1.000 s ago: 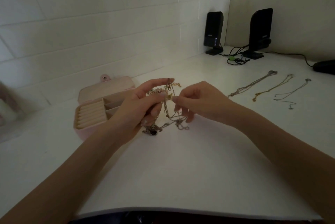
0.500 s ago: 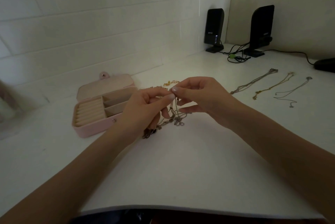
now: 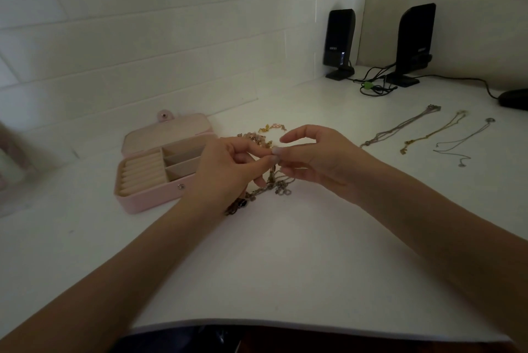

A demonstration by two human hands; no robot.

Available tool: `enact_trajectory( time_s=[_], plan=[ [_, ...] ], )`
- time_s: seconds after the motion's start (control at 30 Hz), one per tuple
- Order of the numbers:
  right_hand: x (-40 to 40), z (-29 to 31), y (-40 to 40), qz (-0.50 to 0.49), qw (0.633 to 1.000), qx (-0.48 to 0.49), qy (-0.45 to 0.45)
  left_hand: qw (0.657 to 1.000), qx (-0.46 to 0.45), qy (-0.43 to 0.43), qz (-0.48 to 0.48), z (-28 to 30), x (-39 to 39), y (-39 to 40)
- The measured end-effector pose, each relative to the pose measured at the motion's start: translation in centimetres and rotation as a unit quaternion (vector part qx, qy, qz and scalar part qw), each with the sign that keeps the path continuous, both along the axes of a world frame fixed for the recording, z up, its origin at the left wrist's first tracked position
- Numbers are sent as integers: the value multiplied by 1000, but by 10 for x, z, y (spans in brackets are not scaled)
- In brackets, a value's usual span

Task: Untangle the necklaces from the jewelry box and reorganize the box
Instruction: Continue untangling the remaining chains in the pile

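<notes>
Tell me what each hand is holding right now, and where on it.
Both the left hand and right hand pinch the tangled necklaces at the top of the clump, fingertips together.

A pink jewelry box (image 3: 148, 192) lies open on a white table, at nine o'clock from the hands, its lid folded flat behind it. Inside are cream ring rolls on the left and three small compartments on the right. A tangled clump of gold and silver necklaces (image 3: 268, 181) sits just right of the box, partly lifted off the table. At two o'clock, well apart, three separated necklaces (image 3: 423, 131) lie stretched out side by side.
</notes>
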State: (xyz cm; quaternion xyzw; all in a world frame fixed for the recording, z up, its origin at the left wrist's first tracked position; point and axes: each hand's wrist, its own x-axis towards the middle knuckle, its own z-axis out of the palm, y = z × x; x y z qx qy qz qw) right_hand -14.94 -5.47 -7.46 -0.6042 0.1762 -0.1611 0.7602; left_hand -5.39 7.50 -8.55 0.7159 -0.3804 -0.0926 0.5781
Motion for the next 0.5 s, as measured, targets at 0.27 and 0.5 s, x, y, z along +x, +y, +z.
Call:
enact_trajectory(
  time_s=[0.27, 0.5],
  plan=[
    [1, 1, 4, -47, 994, -100, 1, 999, 24, -24, 19, -1, -3, -1],
    [1, 3, 1, -29, 986, -161, 28, 998, 17, -13, 57, 0, 0, 0]
  ],
)
